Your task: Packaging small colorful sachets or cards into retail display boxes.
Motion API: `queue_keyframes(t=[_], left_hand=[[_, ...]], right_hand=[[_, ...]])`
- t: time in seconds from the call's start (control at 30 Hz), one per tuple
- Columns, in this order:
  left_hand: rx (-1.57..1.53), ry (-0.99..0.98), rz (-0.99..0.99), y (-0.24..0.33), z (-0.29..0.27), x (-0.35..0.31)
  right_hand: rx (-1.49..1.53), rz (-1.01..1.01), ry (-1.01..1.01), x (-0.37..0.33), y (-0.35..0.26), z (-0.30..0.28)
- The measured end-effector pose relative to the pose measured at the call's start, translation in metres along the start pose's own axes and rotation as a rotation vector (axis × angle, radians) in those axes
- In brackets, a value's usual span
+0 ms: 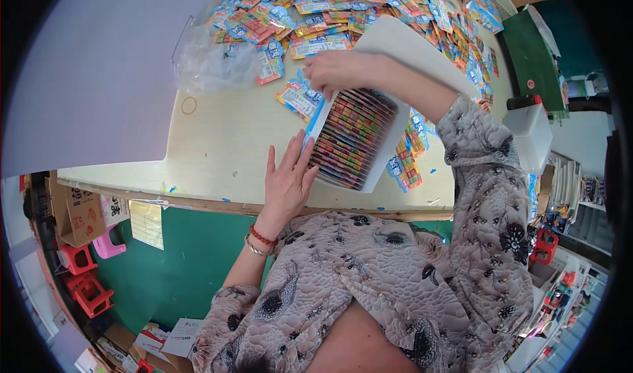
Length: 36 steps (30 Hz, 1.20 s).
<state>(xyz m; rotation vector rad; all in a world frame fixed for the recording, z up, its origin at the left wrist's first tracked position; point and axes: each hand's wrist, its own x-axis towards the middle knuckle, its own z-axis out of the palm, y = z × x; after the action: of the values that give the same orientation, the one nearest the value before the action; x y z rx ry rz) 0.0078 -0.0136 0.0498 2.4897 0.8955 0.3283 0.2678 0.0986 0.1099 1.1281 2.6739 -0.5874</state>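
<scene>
In front of me a white box (386, 155) with a blue side edge stands on the table, its white lid (412, 46) folded back to the far right. Inside, a tight row of colourful flat packets (353, 132) is lined up on edge. My left hand (290, 178) has its fingers spread, with the fingertips against the box's left side. Over the far left corner of the box, my right hand (343, 69) is bent with its fingers curled down; what they grip is hidden. A loose packet (300, 97) lies left of that corner.
Many loose packets (323, 23) are heaped across the far side of the table (231, 155). A clear plastic bag (217, 60) and a rubber band (189, 105) lie to the left. More packets (409, 155) lie right of the box. A white container (529, 132) stands farther right.
</scene>
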Motion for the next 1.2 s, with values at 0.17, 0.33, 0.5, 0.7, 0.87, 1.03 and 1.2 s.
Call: queue_keyframes(t=[0.17, 0.33, 0.5, 0.7, 0.87, 1.03, 1.2], left_hand=[[0.039, -0.029, 0.000, -0.001, -0.009, -0.018], [0.172, 0.029, 0.014, -0.005, -0.008, -0.023], [-0.145, 0.163, 0.190, 0.027, -0.008, -0.008], [-0.502, -0.069, 0.146, 0.088, 0.025, 0.029], [-0.559, -0.105, 0.017, 0.085, 0.033, 0.034], [-0.650, -0.120, -0.017, 0.077, 0.039, 0.034], [-0.671, -0.042, -0.036, 0.083, 0.035, 0.026]], right_hand=[[-0.474, -0.017, 0.173, -0.019, 0.011, -0.004], [-0.600, 0.010, 0.311, -0.064, -0.039, 0.004], [-0.009, 0.206, 0.040, -0.152, -0.083, 0.028], [0.252, 0.176, 0.384, -0.156, -0.062, 0.073], [0.247, 0.145, 0.444, -0.149, -0.052, 0.089], [0.249, 0.225, 0.303, -0.143, -0.050, 0.087], [0.239, 0.378, 0.569, -0.142, -0.065, 0.089]])
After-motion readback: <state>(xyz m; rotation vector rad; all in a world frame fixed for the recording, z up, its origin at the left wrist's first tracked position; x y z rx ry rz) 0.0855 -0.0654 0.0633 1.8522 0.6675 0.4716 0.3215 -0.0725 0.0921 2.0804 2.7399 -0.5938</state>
